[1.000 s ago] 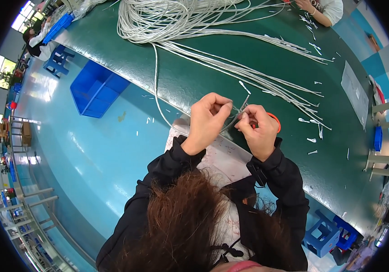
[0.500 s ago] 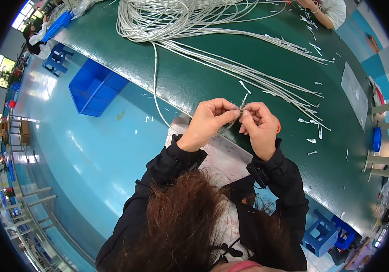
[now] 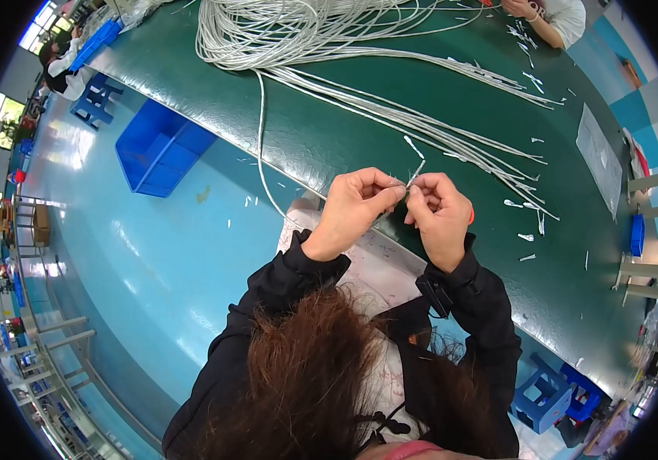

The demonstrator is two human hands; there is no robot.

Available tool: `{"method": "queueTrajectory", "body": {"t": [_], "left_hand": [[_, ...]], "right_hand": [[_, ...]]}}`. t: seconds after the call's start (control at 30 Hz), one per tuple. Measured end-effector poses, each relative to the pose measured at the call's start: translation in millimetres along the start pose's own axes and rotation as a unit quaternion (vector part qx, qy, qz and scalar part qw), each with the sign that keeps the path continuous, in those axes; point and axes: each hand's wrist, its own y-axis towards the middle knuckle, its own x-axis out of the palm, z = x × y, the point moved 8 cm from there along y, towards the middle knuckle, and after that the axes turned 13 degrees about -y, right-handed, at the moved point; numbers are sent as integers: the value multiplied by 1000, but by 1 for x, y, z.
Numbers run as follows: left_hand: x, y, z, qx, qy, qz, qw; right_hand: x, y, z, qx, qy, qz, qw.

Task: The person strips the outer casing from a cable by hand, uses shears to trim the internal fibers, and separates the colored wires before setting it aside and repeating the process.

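Thumb and forefinger of my left hand (image 3: pixel 353 208) are pinched on the end of a silver-grey cable. My right hand (image 3: pixel 440 218) pinches the same cable end from the other side, fingertips nearly touching the left ones. Thin frayed strands and a whitish strip (image 3: pixel 418 169) stick up between the fingers; the exact grip point is covered. From the big cable bundle (image 3: pixel 267 38), one cable (image 3: pixel 260 138) hangs over the table edge toward my lap. Something orange-red (image 3: pixel 472 215) shows behind my right hand, its kind hidden.
Cut cable ends (image 3: pixel 497 165) fan across the green table (image 3: pixel 329 130). White scraps (image 3: pixel 526 238) and a clear plastic bag (image 3: pixel 598 161) lie to the right. Another person's hand (image 3: pixel 520 8) is at the far side. A blue bin (image 3: pixel 164 149) stands left, a blue stool (image 3: pixel 541 395) lower right.
Both hands stay almost in place, still pinching the cable end. The whitish strip above the fingertips leans slightly more to the right.
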Motion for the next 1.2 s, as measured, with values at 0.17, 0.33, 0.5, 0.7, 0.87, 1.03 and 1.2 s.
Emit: {"method": "queueTrajectory", "body": {"t": [0.17, 0.33, 0.5, 0.7, 0.87, 1.03, 1.2], "left_hand": [[0, 3, -9, -28, -74, -17, 997], [0, 4, -14, -57, -125, -22, 990], [-4, 4, -9, -41, -91, -30, 995], [0, 0, -11, -34, -77, -41, 996], [-2, 3, -14, -45, -128, -28, 990], [-7, 4, -14, -50, -134, -31, 989], [2, 1, -15, -56, -99, -68, 991]], "right_hand": [[9, 2, 23, 136, 237, -45, 961], [10, 1, 23, 149, 281, -55, 947], [10, 2, 11, 108, 199, -43, 973], [14, 0, 27, 150, 237, -90, 956], [14, 2, 33, 197, 311, -82, 926], [11, 5, 12, 146, 236, -77, 957], [10, 5, 34, 158, 269, -90, 946]]}}
